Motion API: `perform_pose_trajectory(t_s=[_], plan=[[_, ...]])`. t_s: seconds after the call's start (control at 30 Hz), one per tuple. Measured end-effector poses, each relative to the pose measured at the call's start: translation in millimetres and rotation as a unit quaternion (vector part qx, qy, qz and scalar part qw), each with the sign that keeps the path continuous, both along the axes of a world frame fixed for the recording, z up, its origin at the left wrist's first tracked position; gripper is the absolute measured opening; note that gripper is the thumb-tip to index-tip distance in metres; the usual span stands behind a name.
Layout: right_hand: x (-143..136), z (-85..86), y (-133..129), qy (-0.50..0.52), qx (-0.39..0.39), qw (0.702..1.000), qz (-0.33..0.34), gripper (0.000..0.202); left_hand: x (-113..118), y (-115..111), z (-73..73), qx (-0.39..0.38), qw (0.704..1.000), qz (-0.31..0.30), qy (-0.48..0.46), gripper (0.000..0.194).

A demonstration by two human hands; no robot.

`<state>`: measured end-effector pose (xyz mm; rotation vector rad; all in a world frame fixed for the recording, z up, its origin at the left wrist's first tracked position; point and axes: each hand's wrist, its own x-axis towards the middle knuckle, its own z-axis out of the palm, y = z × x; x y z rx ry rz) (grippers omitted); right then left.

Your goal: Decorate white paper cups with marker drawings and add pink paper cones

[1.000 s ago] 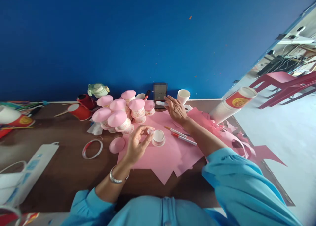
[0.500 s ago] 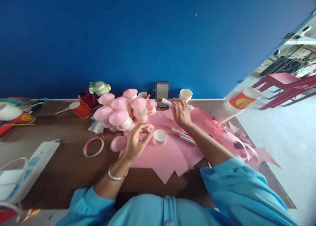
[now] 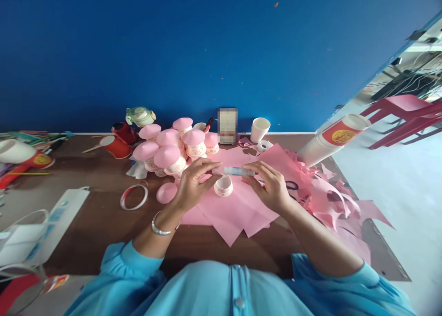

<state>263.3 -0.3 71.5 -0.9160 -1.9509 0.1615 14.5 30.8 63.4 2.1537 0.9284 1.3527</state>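
My right hand (image 3: 267, 182) is closed on the end of a clear glue stick (image 3: 236, 171), which lies level in the air. My left hand (image 3: 195, 182) pinches a small translucent cap (image 3: 218, 169) at the stick's left end; whether the two are joined I cannot tell. Just below them a small white paper cup (image 3: 223, 185) with a flared, patterned rim stands on pink paper (image 3: 231, 219). To the left, several similar cups wear pink paper cones (image 3: 167, 155). A loose pink cone (image 3: 167, 193) lies beside my left wrist.
Behind are a phone (image 3: 227, 126), a white cup (image 3: 260, 130) and a small tape roll (image 3: 263, 146). Cup stacks (image 3: 331, 138) and pink scraps (image 3: 331, 196) lie on the right, with black scissor handles (image 3: 292, 185). A tape ring (image 3: 134, 197) and power strip (image 3: 55, 224) are left.
My right hand has brought the glue stick down and left, against the cap in my left hand. My left hand has risen slightly. The view has shifted a little.
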Motion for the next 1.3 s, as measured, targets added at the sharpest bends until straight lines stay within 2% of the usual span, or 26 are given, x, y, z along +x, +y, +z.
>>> perform_pose_trajectory(t_s=[0.1,0.27,0.33,0.43,0.57,0.67,0.7,0.77,0.83,0.87,0.9,0.93,1.0,1.13,1.23,1.3], plan=[[-0.9,-1.9,-0.3,-0.029,0.013,1.0,-0.002,0.024,-0.8,-1.6,5.2,0.039,0.999,-0.013,0.035,0.031],[1.3,-0.8,-3.4,-0.094,0.087,0.992,-0.002,0.032,-6.1,-4.4,7.7,0.076,0.993,-0.01,0.088,0.031],[1.9,0.8,-5.4,-0.113,0.085,0.99,0.009,0.031,-7.6,-6.1,7.1,0.095,0.99,-0.023,0.104,0.031],[-2.3,1.0,-9.1,-0.09,0.007,0.996,0.022,0.022,-7.8,-7.9,4.4,0.125,0.984,-0.038,0.118,0.032],[-14.6,-5.9,-12.8,-0.016,-0.158,0.987,0.019,0.018,-4.8,-8.9,-0.3,0.146,0.979,-0.026,0.142,0.033],[-11.0,-17.8,-9.7,-0.015,-0.214,0.977,0.013,0.022,-7.1,-13.5,-4.4,0.126,0.976,-0.011,0.176,0.048],[-4.5,-23.4,-6.3,-0.035,-0.196,0.98,-0.012,0.022,-11.1,-16.4,-6.8,0.117,0.975,0.0,0.189,0.057],[15.8,-38.0,5.4,-0.076,-0.114,0.983,-0.125,0.026,-26.2,-24.4,-14.3,0.098,0.972,0.032,0.212,0.059],[40.2,-56.2,22.2,-0.122,-0.081,0.964,-0.222,0.029,-50.6,-35.3,-24.2,0.067,0.967,0.058,0.24,0.033],[51.7,-65.8,30.7,-0.144,-0.092,0.954,-0.245,0.03,-65.1,-41.4,-29.3,0.053,0.964,0.064,0.254,0.017],[61.6,-74.9,38.3,-0.166,-0.111,0.945,-0.259,0.029,-80.1,-47.5,-33.9,0.036,0.96,0.086,0.264,0.011],[69.5,-82.7,44.2,-0.187,-0.128,0.937,-0.266,0.028,-94.9,-53.0,-38.1,0.017,0.955,0.121,0.27,0.011],[78.6,-93.3,50.6,-0.222,-0.128,0.933,-0.254,0.027,-120.5,-60.6,-44.4,-0.04,0.933,0.191,0.303,0.028],[75.3,-92.8,47.9,-0.246,-0.078,0.932,-0.253,0.03,-147.0,-58.9,-51.4,-0.101,0.913,0.222,0.325,0.055],[65.6,-82.5,40.2,-0.26,-0.068,0.926,-0.266,0.034,-149.9,-47.9,-52.1,-0.131,0.907,0.204,0.343,0.071],[60.2,-76.0,33.7,-0.273,-0.06,0.923,-0.265,0.034,-150.0,-39.6,-49.8,-0.153,0.898,0.184,0.369,0.071]])
